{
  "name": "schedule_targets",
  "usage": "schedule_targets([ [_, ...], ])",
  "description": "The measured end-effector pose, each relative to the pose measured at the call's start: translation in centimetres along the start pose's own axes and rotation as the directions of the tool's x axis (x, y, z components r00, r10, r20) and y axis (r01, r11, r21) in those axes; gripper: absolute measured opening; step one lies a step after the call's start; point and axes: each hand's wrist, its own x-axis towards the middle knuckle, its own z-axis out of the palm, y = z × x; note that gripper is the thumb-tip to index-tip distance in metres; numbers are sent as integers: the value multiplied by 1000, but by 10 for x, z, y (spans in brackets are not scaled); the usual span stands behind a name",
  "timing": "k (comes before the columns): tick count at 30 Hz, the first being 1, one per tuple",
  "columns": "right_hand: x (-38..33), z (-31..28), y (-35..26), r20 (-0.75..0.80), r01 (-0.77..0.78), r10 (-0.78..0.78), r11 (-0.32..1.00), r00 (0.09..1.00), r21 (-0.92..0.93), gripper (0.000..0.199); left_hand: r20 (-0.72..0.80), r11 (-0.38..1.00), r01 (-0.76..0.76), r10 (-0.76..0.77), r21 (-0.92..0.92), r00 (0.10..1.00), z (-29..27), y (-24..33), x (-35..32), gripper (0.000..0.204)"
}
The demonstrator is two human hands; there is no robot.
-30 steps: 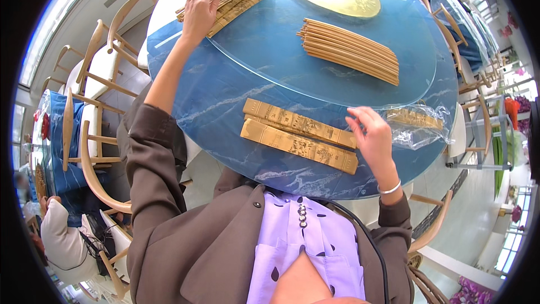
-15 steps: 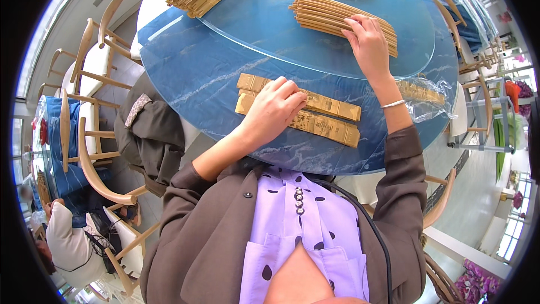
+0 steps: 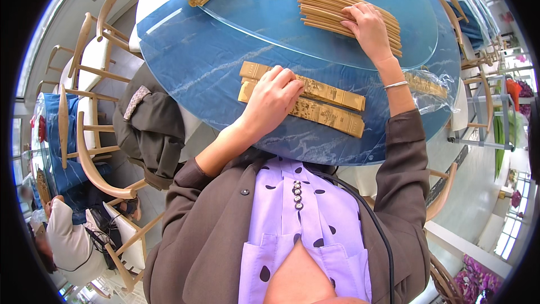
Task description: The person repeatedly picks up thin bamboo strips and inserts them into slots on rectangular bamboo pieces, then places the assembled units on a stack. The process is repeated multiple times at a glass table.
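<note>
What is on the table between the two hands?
In the head view, mostly bare blue table and the glass turntable's edge lie between the left hand on the flat gold packets and the right hand on the chopsticks.

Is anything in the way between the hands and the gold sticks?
No. The left hand lies flat on the two gold packets, and the right hand rests on the row of sticks on the glass turntable. Nothing is between them.

The left hand (image 3: 274,97) is laid palm down, fingers gently curled and together, its forearm bared below a pushed-up brown sleeve. The right hand (image 3: 368,27) is stretched farther forward, palm down, fingers bent at the knuckles. A thin bracelet is worn on the right wrist.
</note>
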Motion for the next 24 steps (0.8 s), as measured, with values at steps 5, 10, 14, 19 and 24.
schedule_targets([
  [5,-1,-5,-3,11,10,-11,1000,1000,25,16,4,1000,7,-7,-1,1000,-1,-1,-1,8],
  [10,-7,-9,-9,-36,21,-20,999,999,40,16,-10,1000,-5,5,-22,1000,1,3,3,16],
  [14,-13,-10,-16,-158,30,-27,999,987,14,17,-6,996,-29,30,90,1000,4,12,23,26],
  [19,-23,-18,-36,-47,1,2,998,999,58,17,167,953,-89,41,291,985,28,-22,72,26],
  [24,-27,-10,-32,-11,-42,43,995,999,92,15,133,961,-182,156,207,979,37,-39,74,23],
])
